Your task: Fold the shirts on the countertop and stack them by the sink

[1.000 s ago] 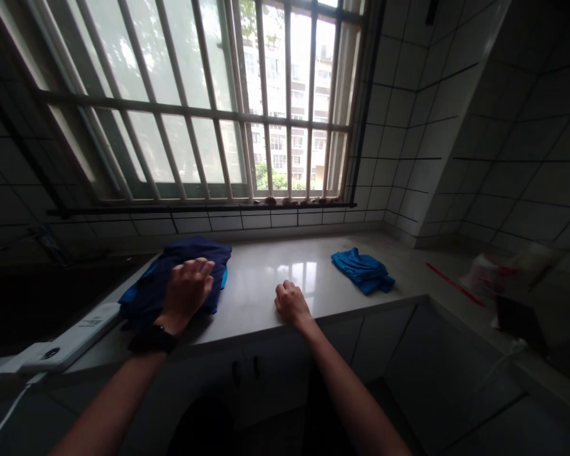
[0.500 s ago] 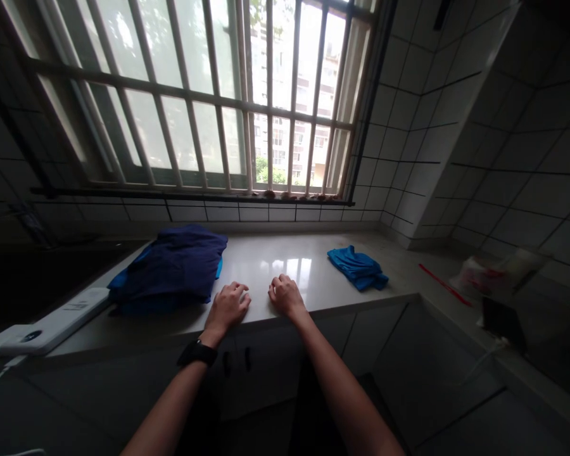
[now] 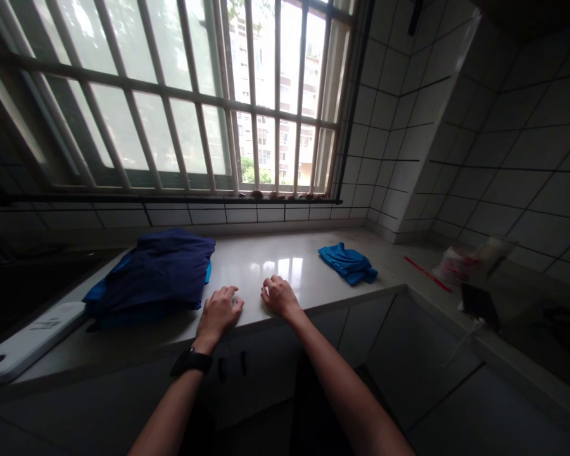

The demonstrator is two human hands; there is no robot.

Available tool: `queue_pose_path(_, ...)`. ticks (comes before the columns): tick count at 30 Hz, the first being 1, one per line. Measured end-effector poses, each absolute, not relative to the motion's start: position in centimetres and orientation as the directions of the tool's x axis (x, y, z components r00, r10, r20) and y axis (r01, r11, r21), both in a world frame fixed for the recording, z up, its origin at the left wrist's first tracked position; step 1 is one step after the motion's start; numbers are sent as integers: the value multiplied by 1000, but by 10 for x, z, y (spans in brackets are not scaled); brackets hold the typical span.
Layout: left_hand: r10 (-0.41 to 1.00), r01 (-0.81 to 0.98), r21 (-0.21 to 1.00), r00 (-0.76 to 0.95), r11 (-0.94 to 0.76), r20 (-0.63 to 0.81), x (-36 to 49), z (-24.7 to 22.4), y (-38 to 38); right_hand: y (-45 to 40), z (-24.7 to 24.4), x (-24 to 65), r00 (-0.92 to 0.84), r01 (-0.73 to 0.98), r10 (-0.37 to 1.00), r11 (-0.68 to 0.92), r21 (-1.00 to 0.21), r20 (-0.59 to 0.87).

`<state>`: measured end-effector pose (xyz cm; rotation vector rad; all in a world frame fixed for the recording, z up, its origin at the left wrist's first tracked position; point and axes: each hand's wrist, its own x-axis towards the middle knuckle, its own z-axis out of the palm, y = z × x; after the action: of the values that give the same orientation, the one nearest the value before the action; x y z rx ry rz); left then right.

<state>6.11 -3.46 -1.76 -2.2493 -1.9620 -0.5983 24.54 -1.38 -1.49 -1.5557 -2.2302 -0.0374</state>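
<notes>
1. Tiled walls and a barred window rise behind a pale stone desk, lit mostly from outside.
2. A folded navy garment lies on the left of the desk, with bright blue fabric showing beneath its edges (one piece or two, the view does not settle). A smaller crumpled blue cloth lies well apart, to the right.
3. The left grip rests open near the desk's front edge, fingers loosely curled, just beside the navy garment but not touching it. The right grip rests the same way nearby. Neither has hold of anything.
4. No cloth is in hand at this point, so either piece would call for a reach first.
5. Farther out lie a white power strip on the left, and a thin red strip and a plastic bag on the right.
</notes>
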Motion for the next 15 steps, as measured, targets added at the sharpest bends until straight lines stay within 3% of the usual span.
queue_pose_path(15, 917, 967, 169, 113, -190, 383, 59, -25, -29, -11, -18, 246, -326, 895, 879, 406, -185, 347)
